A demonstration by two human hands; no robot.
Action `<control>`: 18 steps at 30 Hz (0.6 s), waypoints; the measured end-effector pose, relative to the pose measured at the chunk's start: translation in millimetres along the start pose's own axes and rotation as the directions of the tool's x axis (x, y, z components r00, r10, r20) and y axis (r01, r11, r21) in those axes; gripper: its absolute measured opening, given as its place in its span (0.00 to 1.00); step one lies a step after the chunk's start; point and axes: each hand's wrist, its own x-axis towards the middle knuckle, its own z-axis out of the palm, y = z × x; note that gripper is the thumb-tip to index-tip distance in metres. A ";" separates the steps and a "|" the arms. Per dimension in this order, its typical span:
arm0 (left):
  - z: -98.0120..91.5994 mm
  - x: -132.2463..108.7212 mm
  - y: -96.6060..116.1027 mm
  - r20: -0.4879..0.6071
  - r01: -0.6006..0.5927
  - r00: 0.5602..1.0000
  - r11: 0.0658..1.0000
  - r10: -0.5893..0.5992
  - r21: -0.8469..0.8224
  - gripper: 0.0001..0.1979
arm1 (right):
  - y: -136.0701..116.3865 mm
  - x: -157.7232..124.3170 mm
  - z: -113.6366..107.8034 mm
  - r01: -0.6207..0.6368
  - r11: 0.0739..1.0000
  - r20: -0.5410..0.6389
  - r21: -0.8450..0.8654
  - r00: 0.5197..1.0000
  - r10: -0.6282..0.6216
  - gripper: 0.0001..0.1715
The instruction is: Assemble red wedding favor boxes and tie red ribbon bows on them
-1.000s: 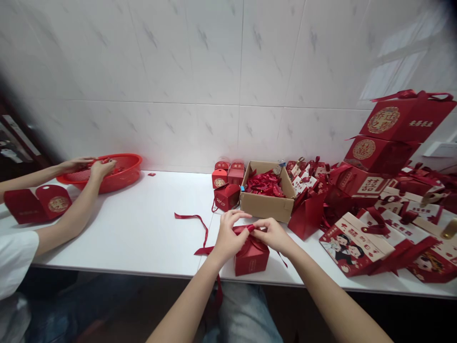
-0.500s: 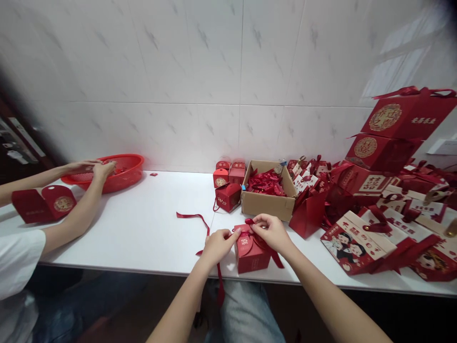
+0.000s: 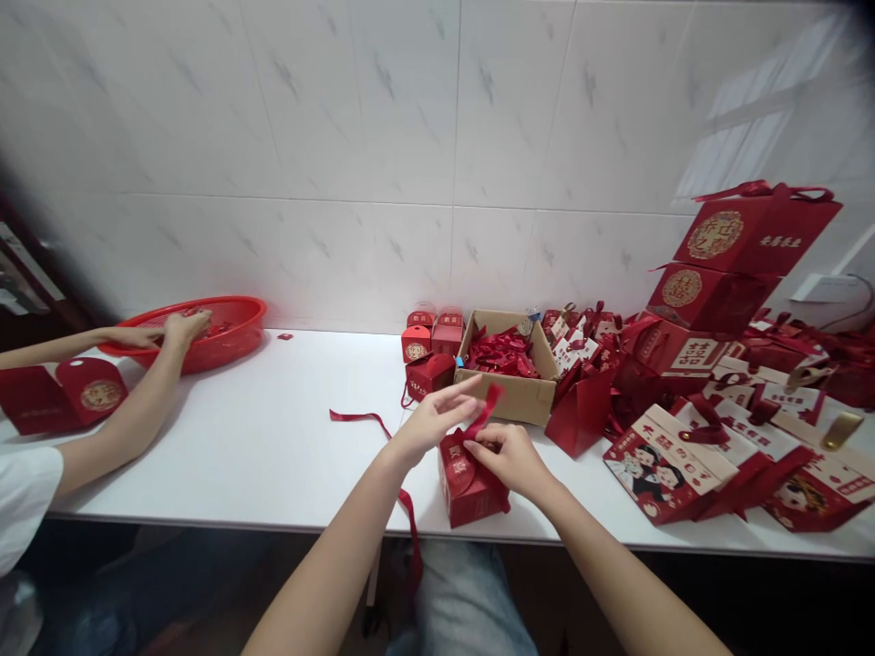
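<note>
The red box point(image 3: 465, 483) sits at the near table point(image 3: 273, 456) edge. My right hand point(image 3: 502, 456) pinches the ribbon point(image 3: 487, 408) against its top to hold it taut. My left hand point(image 3: 434, 419) stretches its fingers beside the raised end; I cannot tell whether they grip it.

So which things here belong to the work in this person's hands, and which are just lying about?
In hand: small red box and red ribbon, held by the left hand and right hand.
Lying about: cardboard box of ribbons, small red boxes by the wall, printed gift bags, stacked large red boxes. The red basket is under another person's hands.
</note>
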 end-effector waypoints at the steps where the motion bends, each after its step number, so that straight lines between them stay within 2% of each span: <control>1: 0.3 1.0 -4.7 -0.083 -0.055 0.995 0.998 0.058 0.044 0.23 | 1.4 -0.2 1.6 -0.012 1.000 -0.017 0.004 1.000 0.012 0.15; 3: -1.1 -0.8 -16.5 -0.235 -0.091 0.963 0.980 0.133 0.179 0.21 | 4.2 -0.1 4.8 -0.020 1.000 -0.025 0.022 0.999 0.021 0.15; 4: -2.4 -2.8 -23.0 -0.256 -0.060 0.959 0.971 0.121 0.233 0.20 | 5.5 0.0 6.1 -0.024 0.999 -0.026 0.034 0.999 0.025 0.14; 8: -7.5 -10.8 -45.9 -0.150 0.057 0.988 0.975 -0.025 0.215 0.12 | 9.9 0.4 9.4 -0.038 0.996 -0.052 0.078 0.998 0.042 0.10; 10: -7.9 -12.1 -52.9 -0.147 0.045 0.989 0.985 -0.020 0.169 0.11 | 10.7 0.3 9.7 -0.042 0.988 -0.074 0.151 0.996 0.054 0.08; 13: -5.8 -11.8 -58.6 -0.140 0.026 0.990 0.994 -0.010 0.110 0.13 | 10.2 -0.7 9.0 -0.037 0.964 -0.092 0.264 0.994 0.064 0.12; 18: -2.6 -12.8 -61.5 -0.148 0.015 0.989 0.999 -0.008 0.048 0.15 | 9.0 -4.2 9.3 -0.024 0.967 -0.109 0.252 0.993 0.053 0.09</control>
